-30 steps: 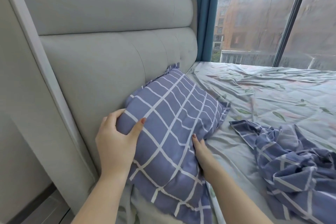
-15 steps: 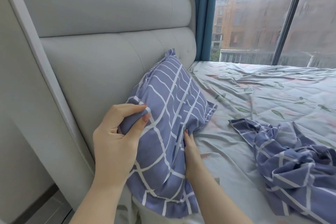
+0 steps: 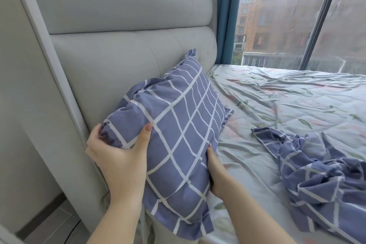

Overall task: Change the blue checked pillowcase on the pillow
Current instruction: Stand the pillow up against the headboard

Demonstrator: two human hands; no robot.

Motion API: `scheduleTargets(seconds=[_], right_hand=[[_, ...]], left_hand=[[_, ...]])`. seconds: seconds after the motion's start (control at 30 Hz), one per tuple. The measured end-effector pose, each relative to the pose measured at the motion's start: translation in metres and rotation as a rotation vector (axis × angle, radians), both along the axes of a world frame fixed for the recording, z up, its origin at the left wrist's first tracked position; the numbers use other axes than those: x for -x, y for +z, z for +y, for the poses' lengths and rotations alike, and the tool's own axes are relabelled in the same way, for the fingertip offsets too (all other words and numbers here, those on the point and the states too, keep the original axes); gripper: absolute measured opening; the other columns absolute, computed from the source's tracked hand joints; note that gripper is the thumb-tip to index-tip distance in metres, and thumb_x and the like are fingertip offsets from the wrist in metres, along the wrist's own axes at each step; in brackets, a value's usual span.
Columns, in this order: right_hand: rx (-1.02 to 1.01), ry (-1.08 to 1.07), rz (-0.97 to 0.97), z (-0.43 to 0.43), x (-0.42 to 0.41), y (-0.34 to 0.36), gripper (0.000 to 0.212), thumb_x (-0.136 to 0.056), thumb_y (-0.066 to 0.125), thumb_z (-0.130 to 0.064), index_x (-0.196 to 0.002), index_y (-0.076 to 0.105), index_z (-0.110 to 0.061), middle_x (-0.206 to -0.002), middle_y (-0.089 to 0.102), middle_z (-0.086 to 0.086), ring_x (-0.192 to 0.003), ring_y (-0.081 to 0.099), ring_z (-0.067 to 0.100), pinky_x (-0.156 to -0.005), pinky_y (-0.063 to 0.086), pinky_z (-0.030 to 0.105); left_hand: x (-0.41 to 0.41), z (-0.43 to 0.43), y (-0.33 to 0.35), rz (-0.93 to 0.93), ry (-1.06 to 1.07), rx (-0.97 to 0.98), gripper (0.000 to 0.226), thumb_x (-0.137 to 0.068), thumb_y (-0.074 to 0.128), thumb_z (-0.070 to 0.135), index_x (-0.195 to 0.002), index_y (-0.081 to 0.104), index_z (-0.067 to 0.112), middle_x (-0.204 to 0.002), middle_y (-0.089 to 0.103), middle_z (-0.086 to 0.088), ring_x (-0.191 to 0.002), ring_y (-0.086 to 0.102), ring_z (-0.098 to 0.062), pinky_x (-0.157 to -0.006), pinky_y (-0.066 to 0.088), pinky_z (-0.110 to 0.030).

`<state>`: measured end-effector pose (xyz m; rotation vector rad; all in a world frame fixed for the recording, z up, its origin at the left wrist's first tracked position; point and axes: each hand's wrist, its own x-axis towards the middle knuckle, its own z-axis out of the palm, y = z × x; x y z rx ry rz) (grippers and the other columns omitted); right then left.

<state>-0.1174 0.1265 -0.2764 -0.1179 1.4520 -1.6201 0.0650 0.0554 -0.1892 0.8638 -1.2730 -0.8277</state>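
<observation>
A pillow in a blue checked pillowcase (image 3: 178, 125) stands tilted against the grey padded headboard (image 3: 118, 65). My left hand (image 3: 118, 156) grips the pillow's near left corner, thumb on the front face and fingers curled behind. My right hand (image 3: 214, 170) holds the pillow's right edge low down; its fingers are tucked under the fabric and mostly hidden. A second blue checked pillowcase (image 3: 316, 174) lies crumpled on the bed to the right.
The bed is covered by a pale floral sheet (image 3: 277, 101), wrinkled. A large window (image 3: 297, 16) with a teal curtain (image 3: 223, 16) is beyond the headboard. Floor (image 3: 49, 228) shows at the lower left beside the bed frame.
The pillow has been lifted from lying flat to standing against the headboard. My left hand has closed round its corner, and my right hand has followed along the right edge.
</observation>
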Motion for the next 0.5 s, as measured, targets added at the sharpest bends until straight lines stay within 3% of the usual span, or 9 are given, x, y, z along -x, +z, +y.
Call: scheduleTargets(seconds=[0.07,0.13,0.23,0.3,0.4,0.47,0.5], right_hand=[[0.054,-0.029,-0.007,0.010,-0.001,0.002,0.048,-0.091,0.053,-0.062,-0.120,0.061,-0.025,-0.110,0.072,0.001,-0.099,0.069,0.022,-0.083,0.055,0.037],[0.129,-0.137,0.028,0.018,-0.001,0.002,0.044,-0.092,0.060,-0.051,-0.127,0.057,-0.025,-0.114,0.071,0.000,-0.100,0.069,0.023,-0.085,0.057,0.040],[0.142,-0.180,0.061,0.029,-0.014,0.001,0.037,-0.094,0.061,-0.043,-0.127,0.050,-0.030,-0.118,0.068,-0.001,-0.102,0.068,0.026,-0.091,0.056,0.047],[0.027,-0.062,0.098,0.035,-0.022,-0.004,0.043,-0.091,0.059,-0.054,-0.129,0.045,-0.039,-0.120,0.066,-0.004,-0.104,0.066,0.025,-0.089,0.056,0.047],[-0.228,0.064,0.376,0.044,-0.021,-0.004,0.047,-0.089,0.052,-0.063,-0.124,0.049,-0.032,-0.115,0.065,0.000,-0.100,0.064,0.025,-0.086,0.056,0.041],[-0.360,0.038,0.712,0.051,-0.019,-0.001,0.040,-0.093,0.052,-0.054,-0.122,0.052,-0.028,-0.116,0.061,0.003,-0.101,0.061,0.024,-0.092,0.052,0.038],[-0.347,0.000,0.871,0.054,-0.021,0.000,0.041,-0.095,0.053,-0.046,-0.131,0.050,-0.026,-0.124,0.055,0.004,-0.109,0.057,0.023,-0.097,0.047,0.036]], left_hand=[[-0.001,0.003,-0.003,0.157,-0.137,-0.179,0.108,-0.048,0.087,0.064,-0.133,0.038,0.019,-0.129,0.057,0.002,-0.115,0.061,-0.010,-0.098,0.052,-0.041],[0.001,0.004,-0.001,0.218,-0.175,-0.219,0.099,-0.054,0.088,0.058,-0.132,0.040,0.019,-0.126,0.061,0.006,-0.112,0.063,-0.006,-0.099,0.051,-0.039],[0.002,0.005,0.011,0.154,-0.096,-0.032,0.078,-0.072,0.083,0.043,-0.133,0.044,0.016,-0.131,0.057,0.006,-0.118,0.057,-0.001,-0.104,0.046,-0.027],[0.004,0.005,0.015,0.115,-0.056,0.054,0.073,-0.079,0.079,0.033,-0.138,0.041,0.012,-0.136,0.053,0.005,-0.121,0.052,0.001,-0.101,0.040,-0.013],[0.005,0.008,0.012,0.117,-0.049,0.093,0.072,-0.081,0.078,0.029,-0.137,0.040,0.007,-0.136,0.051,0.002,-0.122,0.050,0.000,-0.098,0.038,-0.006],[0.003,0.009,0.008,0.129,-0.051,0.107,0.069,-0.080,0.079,0.029,-0.134,0.040,0.009,-0.136,0.051,0.001,-0.124,0.050,-0.001,-0.101,0.039,-0.011],[0.001,0.009,0.007,0.124,-0.046,0.122,0.066,-0.080,0.079,0.028,-0.132,0.041,0.012,-0.135,0.051,0.003,-0.125,0.050,-0.003,-0.104,0.039,-0.016]])
